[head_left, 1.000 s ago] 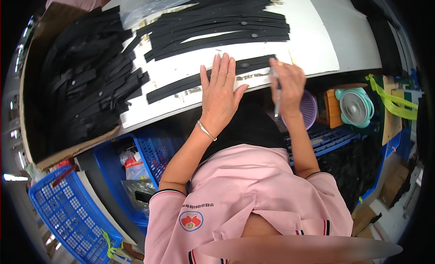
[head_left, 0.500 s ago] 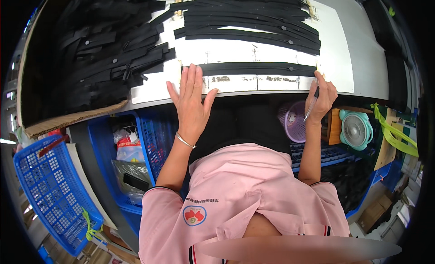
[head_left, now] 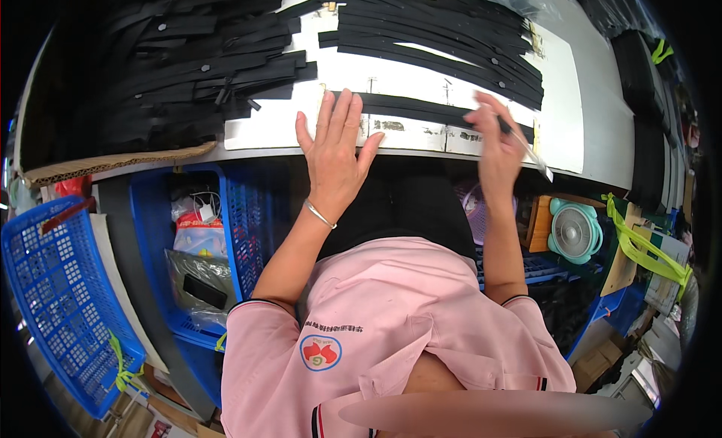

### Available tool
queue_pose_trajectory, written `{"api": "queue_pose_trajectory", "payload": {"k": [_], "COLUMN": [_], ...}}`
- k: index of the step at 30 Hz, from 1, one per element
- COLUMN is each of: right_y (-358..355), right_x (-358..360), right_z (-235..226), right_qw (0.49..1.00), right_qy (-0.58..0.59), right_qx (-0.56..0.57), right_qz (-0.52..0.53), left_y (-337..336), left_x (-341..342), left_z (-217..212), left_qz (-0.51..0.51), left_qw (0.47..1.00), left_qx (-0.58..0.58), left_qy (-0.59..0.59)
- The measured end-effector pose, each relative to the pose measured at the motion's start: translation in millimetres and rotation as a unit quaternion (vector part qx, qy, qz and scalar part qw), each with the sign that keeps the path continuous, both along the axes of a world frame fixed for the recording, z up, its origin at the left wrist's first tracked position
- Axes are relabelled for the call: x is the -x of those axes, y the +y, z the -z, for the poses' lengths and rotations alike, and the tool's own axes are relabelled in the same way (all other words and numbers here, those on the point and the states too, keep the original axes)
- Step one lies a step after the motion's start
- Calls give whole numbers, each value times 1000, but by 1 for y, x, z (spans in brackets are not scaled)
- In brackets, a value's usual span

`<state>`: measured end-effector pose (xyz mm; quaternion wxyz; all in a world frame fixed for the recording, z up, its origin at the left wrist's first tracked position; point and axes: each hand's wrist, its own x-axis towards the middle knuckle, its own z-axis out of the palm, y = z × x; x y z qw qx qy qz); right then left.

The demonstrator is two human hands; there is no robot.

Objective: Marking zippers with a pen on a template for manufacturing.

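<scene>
A long flat black strip (head_left: 414, 107) lies across a white board (head_left: 560, 107) that bears dark marks along its near edge. Over the strip's left end, my left hand (head_left: 337, 148) rests flat with fingers spread, holding nothing. My right hand (head_left: 498, 159), partly smeared by motion, hovers at the right part of the strip. Between its bent fingers is a slim pen (head_left: 535, 158), its pale end pointing down toward me. Whether the pen touches the strip cannot be seen.
Several black strips (head_left: 436, 39) lie side by side farther up the board. A dark heap of strips (head_left: 150, 84) fills the left, in a cardboard box (head_left: 120, 163). Below the table edge are a blue crate (head_left: 244, 235), a purple basket (head_left: 479, 220) and a teal fan (head_left: 576, 231).
My right hand has moved left from the strip's right end, the pen swinging outward to the right. The left hand stays on the strip's left end. The whole view has shifted a little.
</scene>
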<state>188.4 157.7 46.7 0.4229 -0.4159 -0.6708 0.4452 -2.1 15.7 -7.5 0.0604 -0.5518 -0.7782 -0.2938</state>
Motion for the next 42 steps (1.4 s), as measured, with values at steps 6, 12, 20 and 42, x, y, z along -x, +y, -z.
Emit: {"api": "queue_pose_trajectory", "payload": {"k": [6,12,20,42], "right_y": [-8,-11,-10,-5], "right_x": [78,84,94,97], "right_z": [15,24,22,35], "right_qw": [989,988,993,988], "right_qy": [27,54,37,-55], "right_qx": [35,90,25,-26], "right_qz": [-142,-116,-113,-141], "left_y": [2,-1,-1,0], "left_x": [-3,-3,-3,-2], "left_z": [1,1,-4,1], "left_qz": [-3,-3,-7,-5], "left_qw": [1000,1000,999,1000], "left_qx": [-5,-8,-9,-14], "left_qy": [9,8,-35,0]}}
